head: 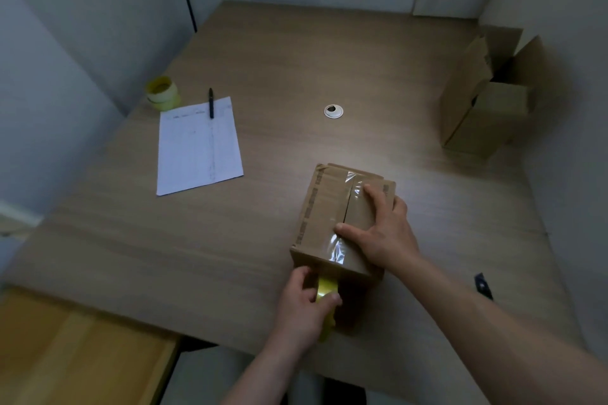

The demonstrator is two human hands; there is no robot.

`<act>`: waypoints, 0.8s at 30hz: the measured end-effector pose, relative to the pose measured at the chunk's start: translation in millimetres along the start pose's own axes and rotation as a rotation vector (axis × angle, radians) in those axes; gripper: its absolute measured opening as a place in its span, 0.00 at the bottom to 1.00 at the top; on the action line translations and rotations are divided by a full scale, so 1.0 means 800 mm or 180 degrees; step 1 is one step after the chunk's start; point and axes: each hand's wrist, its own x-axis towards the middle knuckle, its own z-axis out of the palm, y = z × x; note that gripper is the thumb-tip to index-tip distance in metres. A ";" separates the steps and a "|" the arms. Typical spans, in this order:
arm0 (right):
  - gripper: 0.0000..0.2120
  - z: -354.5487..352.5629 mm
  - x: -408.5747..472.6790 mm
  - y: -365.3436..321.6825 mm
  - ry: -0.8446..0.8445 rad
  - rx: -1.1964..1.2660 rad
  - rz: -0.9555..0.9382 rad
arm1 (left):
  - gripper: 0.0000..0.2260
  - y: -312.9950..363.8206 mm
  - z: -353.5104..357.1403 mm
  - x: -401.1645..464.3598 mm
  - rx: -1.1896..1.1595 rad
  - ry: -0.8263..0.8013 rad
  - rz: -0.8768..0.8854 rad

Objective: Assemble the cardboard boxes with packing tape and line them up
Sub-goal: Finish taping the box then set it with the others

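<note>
Cardboard, brown and closed on top: the box (332, 220) you are working on is sitting at the near edge of the wooden table (263, 69), close to your body, its two top flaps meeting at a centre seam. Clear packing tape (339, 248) is running along that seam and folding over the near edge, wrinkled where it bends. Your right hand (381, 230) is lying flat on the right flap, fingers straight, thumb pressing the tape near the front edge. Your left hand (304, 302) is gripping the yellow tape roll (325, 289) against the box's near face, fingers curled round it. By my reading you are in the taping step, drawing the strip down the front wall; the next move likely calls for pressing that tail flat, then severing it, so something to cut with must be to hand. A dark object (483, 286) is lying on the table to your right, possibly a cutter, too small to tell. What the closed box is holding cannot be seen. Further out, a second box (483, 108) is standing at the far right with its flaps up; its inside is in shadow, contents unclear. On the left, a spare yellow tape roll (163, 92) is resting near a white sheet (197, 148) with a black pen (211, 102) on its top edge. A round cable grommet (333, 111) is sitting mid-table.
</note>
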 end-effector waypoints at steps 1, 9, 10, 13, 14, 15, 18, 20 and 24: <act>0.46 -0.001 0.000 0.000 -0.0035 0.0000 0.0011 | 0.21 0.003 -0.001 0.002 0.0044 -0.0014 -0.0087; 0.42 -0.025 0.004 0.005 -0.0473 0.0637 -0.0038 | 0.05 0.009 0.006 0.015 -0.0272 -0.0201 -0.0284; 0.40 -0.035 -0.003 0.016 -0.0178 0.0838 -0.0097 | 0.06 0.008 0.004 0.017 -0.0230 -0.0228 -0.0294; 0.34 -0.060 -0.059 0.074 0.1409 0.0496 0.0225 | 0.09 0.007 -0.002 0.023 -0.0031 -0.0309 -0.0253; 0.34 -0.063 -0.085 0.102 0.1674 0.0105 0.0480 | 0.09 0.006 -0.002 0.026 0.0036 -0.0321 -0.0223; 0.36 -0.061 -0.112 0.132 0.1633 -0.0289 0.0738 | 0.09 0.003 -0.001 0.028 0.0074 -0.0327 -0.0195; 0.40 -0.037 -0.173 0.211 0.0805 -0.1129 0.1514 | 0.08 -0.002 0.002 0.029 0.0082 -0.0345 -0.0161; 0.36 -0.026 -0.187 0.238 0.0612 -0.1184 0.1576 | 0.07 -0.004 0.005 0.028 0.0047 -0.0382 -0.0155; 0.19 -0.016 -0.181 0.208 0.1409 0.0207 0.1822 | 0.08 -0.008 0.005 0.030 0.0003 -0.0399 -0.0094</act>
